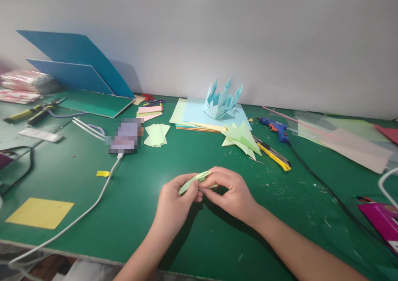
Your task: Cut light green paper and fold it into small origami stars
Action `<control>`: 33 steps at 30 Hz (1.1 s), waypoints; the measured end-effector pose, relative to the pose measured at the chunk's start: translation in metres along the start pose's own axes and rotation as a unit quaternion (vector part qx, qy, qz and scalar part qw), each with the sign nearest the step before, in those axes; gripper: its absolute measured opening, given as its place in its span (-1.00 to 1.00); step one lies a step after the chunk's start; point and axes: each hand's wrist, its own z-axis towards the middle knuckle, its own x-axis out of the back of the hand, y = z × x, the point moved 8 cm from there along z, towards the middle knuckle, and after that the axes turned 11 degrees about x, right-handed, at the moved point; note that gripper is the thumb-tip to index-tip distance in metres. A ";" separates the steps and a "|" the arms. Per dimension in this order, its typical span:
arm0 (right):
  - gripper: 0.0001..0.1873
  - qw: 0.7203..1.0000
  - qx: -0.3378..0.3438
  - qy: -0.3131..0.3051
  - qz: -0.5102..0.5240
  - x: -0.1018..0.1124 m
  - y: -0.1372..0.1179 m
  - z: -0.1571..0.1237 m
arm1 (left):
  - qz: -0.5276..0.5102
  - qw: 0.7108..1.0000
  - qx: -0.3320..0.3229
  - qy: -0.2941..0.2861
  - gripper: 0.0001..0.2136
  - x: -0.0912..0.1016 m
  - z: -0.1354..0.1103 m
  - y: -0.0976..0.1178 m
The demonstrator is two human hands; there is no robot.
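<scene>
Green table [127, 206] before a pale wall [174, 36]. Toward its front edge, the left hand [174, 196] and right hand [230, 190] pinch a folded paper [195, 178] between them. Beyond lie green pieces [242, 139] and a cutter [278, 160]; by the back edge, a blue crown [218, 108] sits on sheets [196, 112].

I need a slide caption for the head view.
Left hand and right hand hold folded green paper over a green table.

Bare desk [130, 214] lets a hand pass between the white cable [107, 185] and the left hand [175, 198]. Beyond the right hand [232, 195], pale-green folded papers [244, 139] and a yellow utility knife [273, 155] stand in the way; rightward, a black glue-gun cord [311, 174] crosses.
</scene>
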 end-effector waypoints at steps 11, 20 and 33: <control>-0.88 0.999 0.042 0.007 -0.030 0.003 -0.009 0.004 | -0.013 1.000 0.016 -0.010 -0.74 0.002 0.002 -0.002; -0.90 0.999 -0.011 0.012 -0.029 0.001 -0.001 0.001 | -0.003 0.999 0.023 -0.032 -0.75 -0.003 0.002 -0.004; -0.93 0.996 -0.002 0.081 -0.022 0.019 -0.004 0.003 | -0.041 0.998 0.031 -0.021 -0.64 0.003 0.000 -0.001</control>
